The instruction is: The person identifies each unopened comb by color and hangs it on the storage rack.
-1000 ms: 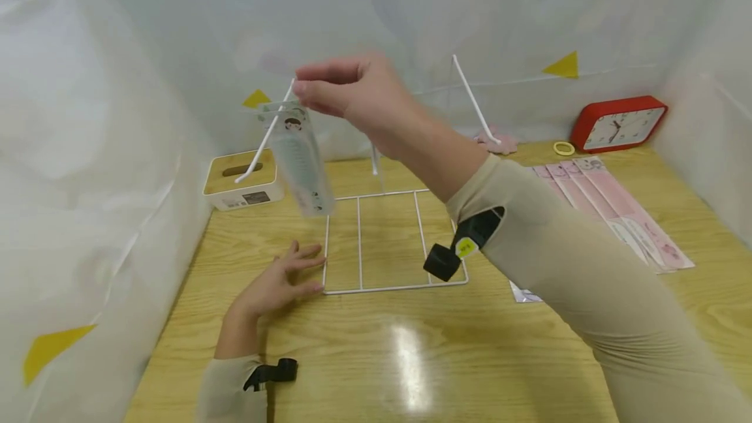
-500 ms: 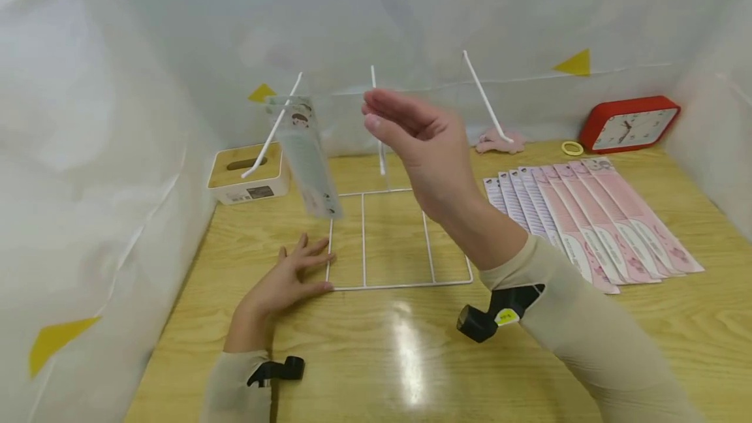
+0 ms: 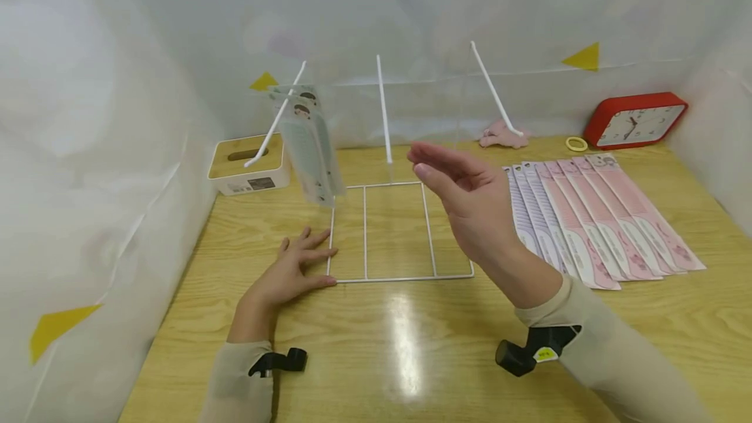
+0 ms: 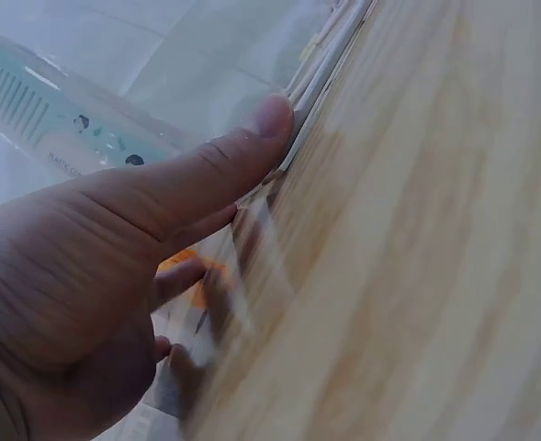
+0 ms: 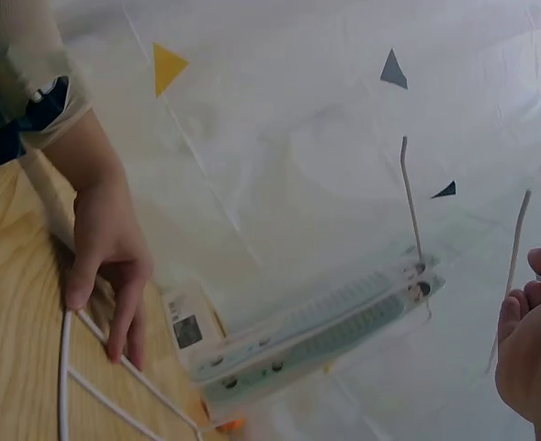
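A white wire rack has a base frame [image 3: 405, 279] on the table and several upward-slanting prongs. From its left prong [image 3: 273, 121] hang green combs in clear packs [image 3: 308, 149]; two show in the right wrist view [image 5: 316, 335]. My left hand [image 3: 288, 271] rests at the base's left side, fingers spread, with the thumb touching the wire in the left wrist view [image 4: 114, 248]. My right hand [image 3: 472, 207] is in the air right of the middle prong [image 3: 384, 109], holding nothing, its fingers loosely bent.
Several packed combs, pink [image 3: 593, 220] and purple [image 3: 537, 214], lie fanned out on the table at right. Behind stand a red clock [image 3: 637, 121], a yellow ring [image 3: 576, 143] and a pink item [image 3: 502, 134]. A tissue box [image 3: 249, 165] sits at back left.
My right hand has left the tip of the left prong and moved right and down, leaving the packs hanging there. The left hand stays at the base.
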Demonstrator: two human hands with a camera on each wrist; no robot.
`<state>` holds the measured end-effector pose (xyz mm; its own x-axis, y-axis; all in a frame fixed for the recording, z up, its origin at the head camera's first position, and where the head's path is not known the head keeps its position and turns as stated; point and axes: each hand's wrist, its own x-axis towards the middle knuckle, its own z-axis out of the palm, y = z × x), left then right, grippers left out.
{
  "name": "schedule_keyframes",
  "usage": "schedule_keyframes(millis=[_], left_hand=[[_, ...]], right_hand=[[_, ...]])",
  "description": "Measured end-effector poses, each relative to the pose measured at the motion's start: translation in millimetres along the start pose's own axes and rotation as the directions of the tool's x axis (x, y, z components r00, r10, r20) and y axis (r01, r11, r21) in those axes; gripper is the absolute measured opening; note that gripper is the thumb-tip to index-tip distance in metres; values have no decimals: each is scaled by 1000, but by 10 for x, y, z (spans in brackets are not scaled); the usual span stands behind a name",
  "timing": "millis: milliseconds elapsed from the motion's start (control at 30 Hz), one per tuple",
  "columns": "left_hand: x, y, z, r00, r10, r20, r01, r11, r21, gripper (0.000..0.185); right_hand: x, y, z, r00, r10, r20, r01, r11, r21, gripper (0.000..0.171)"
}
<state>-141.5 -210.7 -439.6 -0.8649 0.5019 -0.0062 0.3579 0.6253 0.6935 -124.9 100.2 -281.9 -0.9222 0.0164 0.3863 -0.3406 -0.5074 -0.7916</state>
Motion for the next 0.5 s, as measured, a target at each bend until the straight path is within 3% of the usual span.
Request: schedule_keyframes(millis=[100,233,400,500], left_hand=[[4,31,0,999,14,-33,-14,1000,9,57],[20,52,9,999,-22,-31,20,998,-58,52],[36,14,13,999,-44,-24,42,995,-95,49],[29,-14,12,998,-62,-31,58,991,-119,49]], right_hand=[[-40,103,-215,999,28,-23,-30,998,-60,39],[-57,228,-567,994,98,-40,-104,971,-215,31],[3,388,-1063,980,199,-30,-193,891,-412,31],[64,485,-1349,965,258,-48,-244,814,-528,34]])
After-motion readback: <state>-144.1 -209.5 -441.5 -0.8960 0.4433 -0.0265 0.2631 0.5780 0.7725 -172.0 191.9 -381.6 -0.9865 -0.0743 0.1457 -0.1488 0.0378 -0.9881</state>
